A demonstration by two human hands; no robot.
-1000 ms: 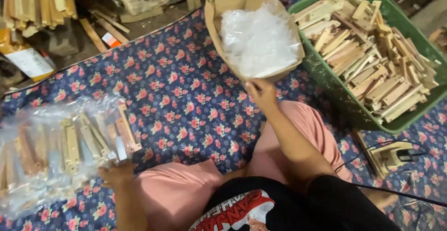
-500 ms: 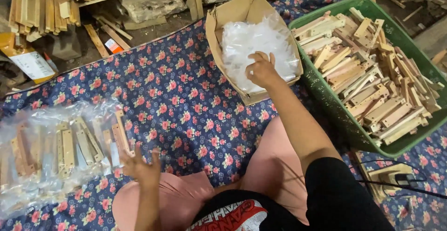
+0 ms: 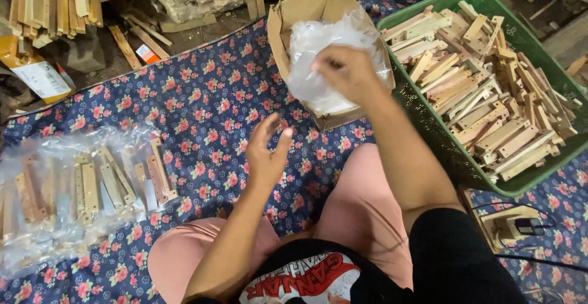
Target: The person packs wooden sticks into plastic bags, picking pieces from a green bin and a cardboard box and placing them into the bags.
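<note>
Right hand pinching a clear plastic bag at the cardboard box

The right hand [image 3: 344,71] grips a plastic bag [image 3: 318,59] above the box [image 3: 288,28] (beside the green crate [image 3: 441,151] of wood pieces); the left hand [image 3: 264,154] hovers open, empty, over the floral cloth [image 3: 202,108]

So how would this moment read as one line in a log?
right hand: pinching clear plastic bag at cardboard box | left hand: open, empty, above floral cloth | green crate: wooden pieces
</note>
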